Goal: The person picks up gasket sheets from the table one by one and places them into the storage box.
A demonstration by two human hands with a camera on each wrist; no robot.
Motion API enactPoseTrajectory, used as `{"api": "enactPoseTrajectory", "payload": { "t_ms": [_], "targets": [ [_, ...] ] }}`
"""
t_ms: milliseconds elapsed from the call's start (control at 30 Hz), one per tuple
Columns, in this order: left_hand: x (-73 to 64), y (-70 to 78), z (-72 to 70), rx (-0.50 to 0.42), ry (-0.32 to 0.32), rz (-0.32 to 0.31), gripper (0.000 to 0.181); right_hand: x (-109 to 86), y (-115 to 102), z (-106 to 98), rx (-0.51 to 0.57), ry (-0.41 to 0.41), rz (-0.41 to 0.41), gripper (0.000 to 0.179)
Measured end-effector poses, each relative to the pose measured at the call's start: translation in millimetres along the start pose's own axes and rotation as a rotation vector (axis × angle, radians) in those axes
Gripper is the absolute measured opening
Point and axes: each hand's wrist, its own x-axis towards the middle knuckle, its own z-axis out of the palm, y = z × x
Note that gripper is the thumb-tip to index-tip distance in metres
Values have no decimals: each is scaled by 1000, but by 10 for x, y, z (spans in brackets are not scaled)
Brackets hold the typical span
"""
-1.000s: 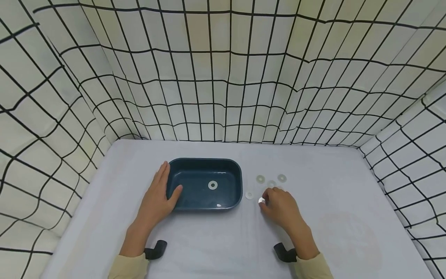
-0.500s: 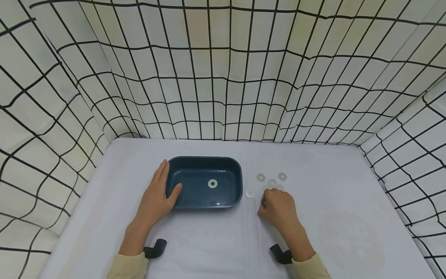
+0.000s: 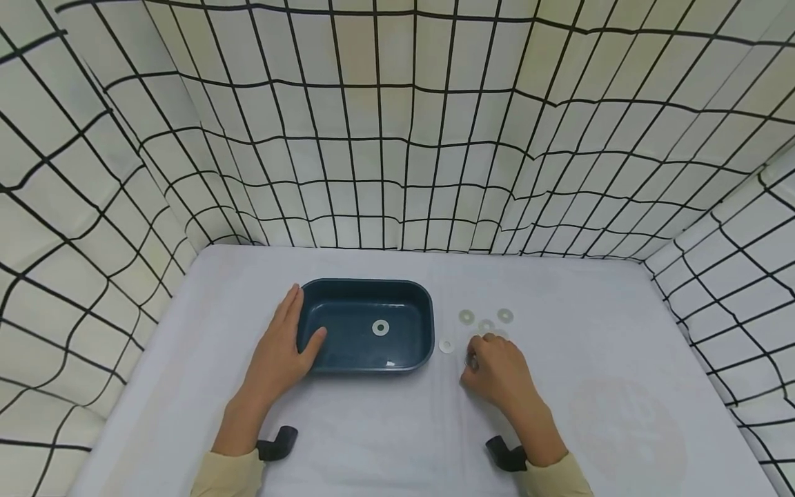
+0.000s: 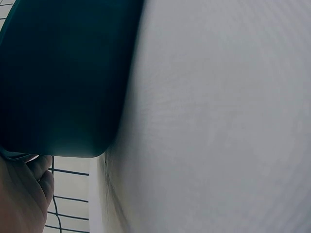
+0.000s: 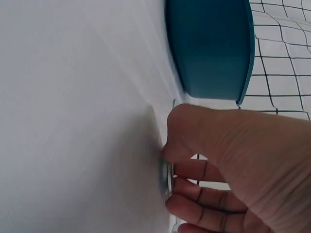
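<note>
My left hand point(image 3: 279, 345) holds the left end of a dark blue rectangular tray point(image 3: 348, 359), its fingers along the outside and its thumb over the rim. One pale flat washer point(image 3: 375, 328) lies on the tray floor. To the right of the tray, my right hand point(image 3: 499, 368) pinches a washer point(image 5: 166, 177) between thumb and fingers, close to the white tabletop. In the head view, the fingers mostly cover that washer. Several loose washers lie near this hand: one point(image 3: 442, 346) beside the tray, others farther back, such as a greenish one point(image 3: 462, 317), some partly hidden.
A white cloth point(image 3: 385, 428) covers the table. Black netting point(image 3: 404, 145) over pale walls encloses its back and sides. Black angled mounts sit at each wrist, one beside the left point(image 3: 279, 444) and one beside the right point(image 3: 504, 454).
The washer at my right fingertips showed a bright white face a second ago; now it is darker and more covered, with the fingers bunched closer around it. The left hand and tray stay put.
</note>
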Motion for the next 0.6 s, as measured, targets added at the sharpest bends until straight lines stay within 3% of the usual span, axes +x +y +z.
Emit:
{"api": "enactPoseTrajectory", "payload": {
  "t_ms": [300, 600],
  "targets": [
    [1, 40, 8, -12, -9, 2, 85, 13, 129, 10, 17, -43, -39, 16],
    [-1, 18, 1, -8, -3, -1, 84, 76, 190, -31, 61, 15, -118, 14]
  ]
}}
